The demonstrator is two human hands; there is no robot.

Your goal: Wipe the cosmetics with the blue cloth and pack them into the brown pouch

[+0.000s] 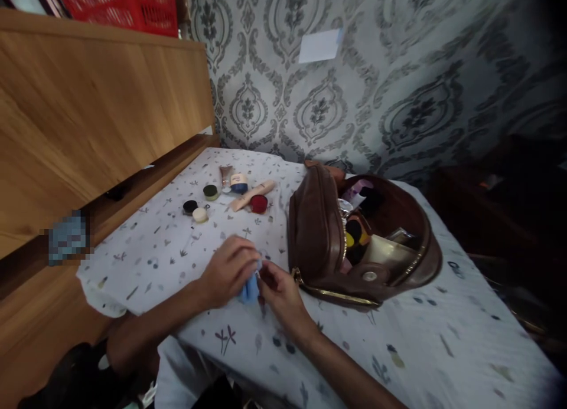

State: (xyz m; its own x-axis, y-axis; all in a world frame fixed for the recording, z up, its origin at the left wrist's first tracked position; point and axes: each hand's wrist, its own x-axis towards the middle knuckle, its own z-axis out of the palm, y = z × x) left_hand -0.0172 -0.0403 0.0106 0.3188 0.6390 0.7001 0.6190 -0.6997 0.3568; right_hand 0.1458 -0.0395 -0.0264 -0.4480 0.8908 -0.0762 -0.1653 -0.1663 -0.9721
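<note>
Hiding most of a blue object (250, 290): left hand (228, 271), right hand (279, 291)

The left hand (228, 271) and right hand (280, 294) are both holding a small blue item (249, 289) over a printed bedsheet (146, 261), with an open brown handbag (314, 226) sitting just beside the right hand and small jars (210, 192) and a tube (252, 195) lying farther off.

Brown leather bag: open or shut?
Open. The brown leather bag gapes wide, its gold zip parted, and a gold pouch shows inside.
</note>
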